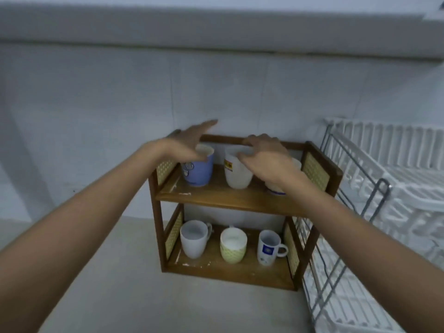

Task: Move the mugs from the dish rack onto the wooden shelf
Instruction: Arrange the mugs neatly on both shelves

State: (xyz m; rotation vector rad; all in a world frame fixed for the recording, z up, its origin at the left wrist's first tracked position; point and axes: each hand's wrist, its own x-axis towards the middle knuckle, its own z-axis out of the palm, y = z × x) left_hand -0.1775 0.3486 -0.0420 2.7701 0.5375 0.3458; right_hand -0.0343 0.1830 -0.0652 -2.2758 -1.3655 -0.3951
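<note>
The two-tier wooden shelf [223,197] stands on the counter against the wall. Its top tier holds a blue mug [198,173], a white mug with a yellow label [236,175], and a third mug [276,189] mostly hidden behind my right wrist. On the bottom tier are a plain white mug [193,240], a yellow-green mug [233,246] and a white mug with a blue emblem [268,248]. My left hand [189,140] hovers at the blue mug's rim with fingers spread. My right hand [264,156] grips the labelled white mug's rim from above.
The white dish rack [389,188] with a grey wire frame [374,200] stands right beside the shelf; no mugs show in it. A pale counter [115,272] stretches left and in front of the shelf. A tiled wall rises behind, with a ledge overhead.
</note>
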